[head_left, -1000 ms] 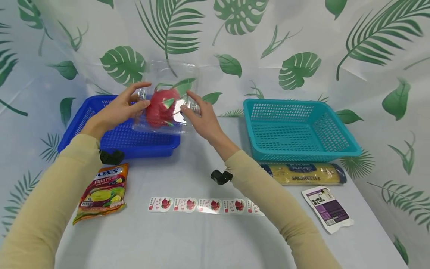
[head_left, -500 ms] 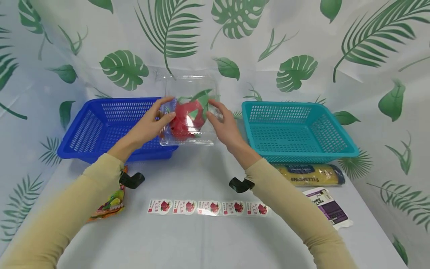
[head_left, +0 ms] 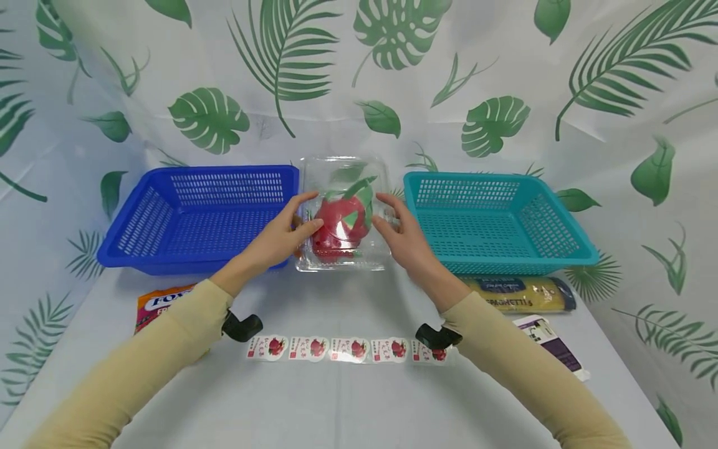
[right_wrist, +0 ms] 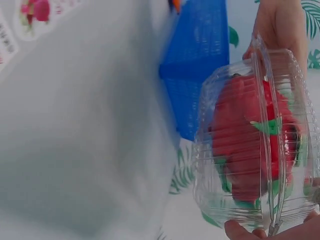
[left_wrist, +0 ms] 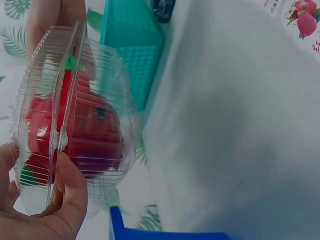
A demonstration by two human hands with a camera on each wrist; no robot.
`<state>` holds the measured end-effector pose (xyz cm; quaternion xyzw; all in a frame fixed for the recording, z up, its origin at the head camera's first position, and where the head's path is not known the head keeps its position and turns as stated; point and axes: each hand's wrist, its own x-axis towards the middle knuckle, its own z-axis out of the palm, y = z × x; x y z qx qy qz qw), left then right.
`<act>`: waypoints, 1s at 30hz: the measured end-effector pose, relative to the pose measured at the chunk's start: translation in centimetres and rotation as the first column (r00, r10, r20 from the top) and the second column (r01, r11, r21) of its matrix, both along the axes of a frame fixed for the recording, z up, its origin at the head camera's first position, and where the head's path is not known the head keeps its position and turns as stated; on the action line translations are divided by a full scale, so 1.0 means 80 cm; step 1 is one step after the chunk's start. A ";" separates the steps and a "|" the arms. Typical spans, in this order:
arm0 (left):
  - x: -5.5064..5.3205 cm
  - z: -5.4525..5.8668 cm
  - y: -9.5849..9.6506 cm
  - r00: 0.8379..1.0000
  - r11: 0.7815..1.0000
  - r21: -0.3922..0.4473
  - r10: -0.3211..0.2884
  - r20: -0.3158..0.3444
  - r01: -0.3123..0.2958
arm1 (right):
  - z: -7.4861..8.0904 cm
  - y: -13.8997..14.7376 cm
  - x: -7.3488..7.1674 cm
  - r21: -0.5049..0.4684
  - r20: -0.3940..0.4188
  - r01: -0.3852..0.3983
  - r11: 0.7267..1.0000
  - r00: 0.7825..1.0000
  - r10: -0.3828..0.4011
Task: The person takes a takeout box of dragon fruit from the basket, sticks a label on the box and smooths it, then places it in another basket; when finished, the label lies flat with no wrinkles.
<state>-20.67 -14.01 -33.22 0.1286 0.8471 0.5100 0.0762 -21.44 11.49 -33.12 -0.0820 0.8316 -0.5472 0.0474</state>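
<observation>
A clear plastic clamshell box [head_left: 343,167] is held up between both hands, its lid and base rims lying close together. Inside it sits a red dragon fruit [head_left: 339,226] with green leafy tips. My left hand [head_left: 278,237] grips the box's left side, its thumb [left_wrist: 70,192] at the rim seam in the left wrist view. On the opposite side my right hand [head_left: 408,240] holds the box, fingertips [right_wrist: 237,231] low on the plastic in the right wrist view. Nearer the front lies a strip of dragon fruit stickers [head_left: 350,350], flat on the table [head_left: 336,405].
A blue basket [head_left: 196,171] stands back left and a teal basket [head_left: 477,177] back right. My left forearm partly covers a Fox's candy bag [head_left: 162,302]. Right of my right forearm lie a spaghetti pack [head_left: 521,298] and a white and purple packet [head_left: 552,346].
Both hands have brought the clamshell box rightward and lower, from over the blue basket to between the two baskets. The box stays in both hands.
</observation>
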 end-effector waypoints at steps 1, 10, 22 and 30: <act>0.000 -0.002 0.003 1.000 1.000 0.002 -0.004 0.003 0.004 | -0.002 0.003 0.001 0.000 0.004 0.002 1.000 1.000 -0.002; 0.003 -0.023 0.030 0.998 1.000 -0.002 0.022 0.054 -0.022 | -0.020 0.019 0.001 0.007 0.041 0.031 0.999 0.999 -0.032; 0.008 -0.054 0.046 0.996 0.998 -0.026 0.066 0.064 -0.064 | -0.050 0.024 0.001 0.036 0.077 0.028 0.999 0.997 -0.031; 0.009 -0.071 0.049 0.997 0.998 -0.047 0.054 0.053 -0.052 | -0.066 0.026 0.005 0.062 0.108 0.016 0.998 0.994 -0.023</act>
